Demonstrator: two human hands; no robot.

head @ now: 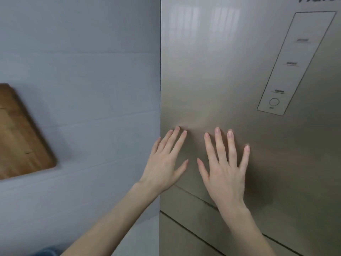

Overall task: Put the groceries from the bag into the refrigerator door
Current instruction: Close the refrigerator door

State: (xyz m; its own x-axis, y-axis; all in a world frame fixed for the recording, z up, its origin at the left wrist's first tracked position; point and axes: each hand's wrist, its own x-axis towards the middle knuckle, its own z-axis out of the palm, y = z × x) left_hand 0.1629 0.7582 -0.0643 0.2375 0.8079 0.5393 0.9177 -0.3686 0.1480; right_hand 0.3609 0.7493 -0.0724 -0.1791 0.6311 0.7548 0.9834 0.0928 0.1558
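Both hands — left hand (164, 163), right hand (224, 169) — spread empty, seemingly flat against refrigerator door (221, 80)

A pale grey-blue tiled wall (83, 71) filled the left half of the frame, its faint grout lines running horizontally. At the left edge, a wooden board (20, 137) with rounded corners hung tilted against it, slightly blurred.

refrigerator door (230, 80): brushed champagne-beige | wall (83, 71): pale grey-blue | board (20, 137): brown, seemingly wood-grained
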